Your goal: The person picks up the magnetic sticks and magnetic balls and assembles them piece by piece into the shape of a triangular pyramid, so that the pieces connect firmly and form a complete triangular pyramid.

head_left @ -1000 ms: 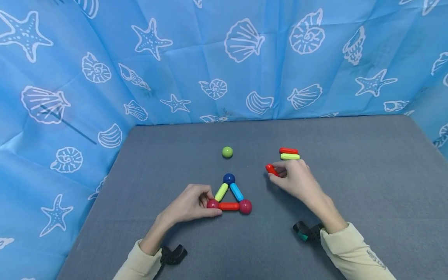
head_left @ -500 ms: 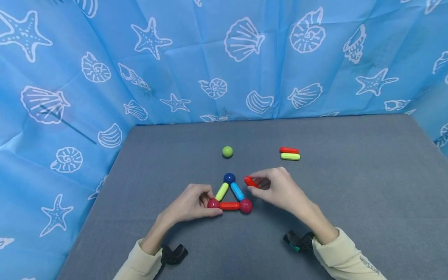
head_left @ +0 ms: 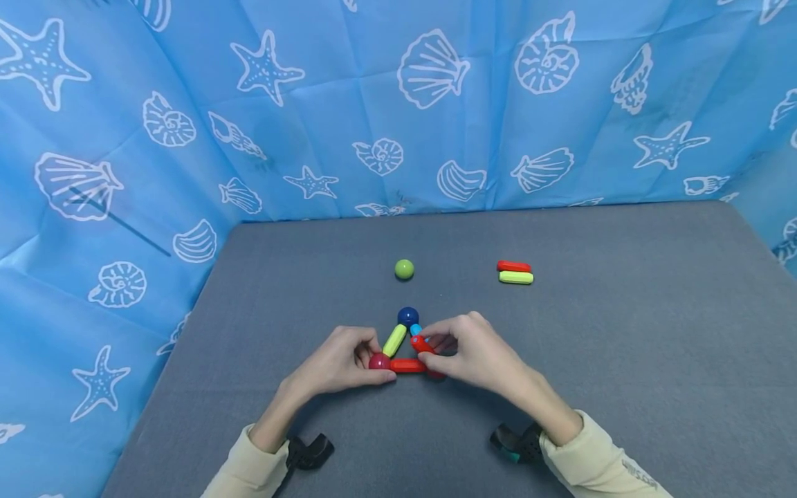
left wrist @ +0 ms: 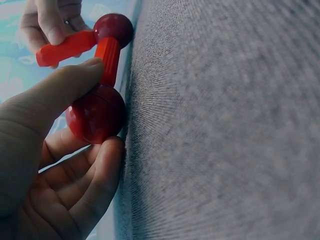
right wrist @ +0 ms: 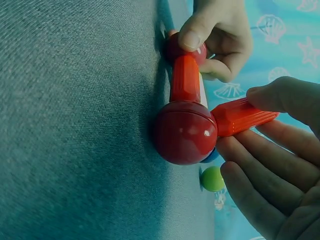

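A flat triangle of magnetic rods and balls lies on the grey table. Its sides are a red rod (head_left: 407, 365), a yellow-green rod (head_left: 394, 340) and a light blue rod (head_left: 415, 330). At the far corner sits a dark blue ball (head_left: 407, 316). My left hand (head_left: 339, 360) grips the left red ball (head_left: 378, 362) between thumb and fingers. With my right hand (head_left: 476, 349) I pinch another red magnetic rod (right wrist: 237, 116). In the right wrist view its lower end meets the right red ball (right wrist: 182, 134), and it slants upward. My right hand mostly hides that ball in the head view.
Behind the triangle lies a loose green ball (head_left: 404, 269). Farther right, a red rod (head_left: 513, 265) and a yellow-green rod (head_left: 516, 277) lie side by side. A blue shell-print curtain (head_left: 436, 138) hangs along the table's far and side edges.
My right hand has come left and toward me with its red rod, from near the loose rods to the triangle's right corner. The left hand stays on its ball.
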The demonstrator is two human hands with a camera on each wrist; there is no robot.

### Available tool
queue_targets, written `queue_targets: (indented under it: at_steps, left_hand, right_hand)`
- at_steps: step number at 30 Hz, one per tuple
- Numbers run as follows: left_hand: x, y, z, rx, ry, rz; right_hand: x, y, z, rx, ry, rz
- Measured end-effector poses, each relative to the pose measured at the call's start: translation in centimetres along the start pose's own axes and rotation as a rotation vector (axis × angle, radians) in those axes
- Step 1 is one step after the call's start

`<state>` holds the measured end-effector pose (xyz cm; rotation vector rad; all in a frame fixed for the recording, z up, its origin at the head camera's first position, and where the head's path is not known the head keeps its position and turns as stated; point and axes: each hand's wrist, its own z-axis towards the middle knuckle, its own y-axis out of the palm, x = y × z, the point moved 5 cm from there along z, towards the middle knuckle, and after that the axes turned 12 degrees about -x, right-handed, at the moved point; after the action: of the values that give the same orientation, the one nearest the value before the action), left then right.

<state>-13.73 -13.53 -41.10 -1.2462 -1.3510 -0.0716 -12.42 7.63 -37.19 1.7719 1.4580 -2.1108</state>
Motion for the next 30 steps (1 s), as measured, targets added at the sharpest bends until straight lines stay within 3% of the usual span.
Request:
queue_targets:
  at_steps: [30]
  left_hand:
    - [-0.3, 0.1, -0.4, -0.006, 0.016, -0.009]
  right_hand:
    - [-0.3, 1.1, 0.4, 0.014, -0.018, -0.056]
